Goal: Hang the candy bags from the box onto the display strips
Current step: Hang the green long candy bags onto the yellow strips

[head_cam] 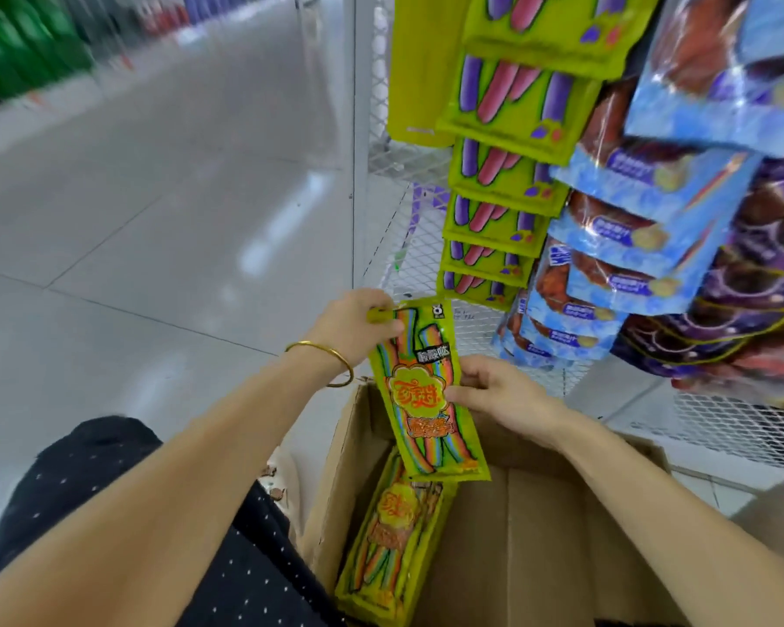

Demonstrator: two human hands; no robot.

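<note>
In the middle of the frame, the left hand [351,325] pinches the top of a green candy bag [426,391], and the right hand [501,395] holds its side. The bag is above the open box [539,536], where more bags [390,540] lie, below the hanging green bags [508,174].

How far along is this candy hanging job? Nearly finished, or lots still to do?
Well along, it seems. Done: a column of green bags already hangs on the rack, beside blue bags. In hand: the left hand pinches the top of one rainbow candy bag, and the right hand holds its side. Left: more of those bags lie along one wall of the cardboard box.
</note>
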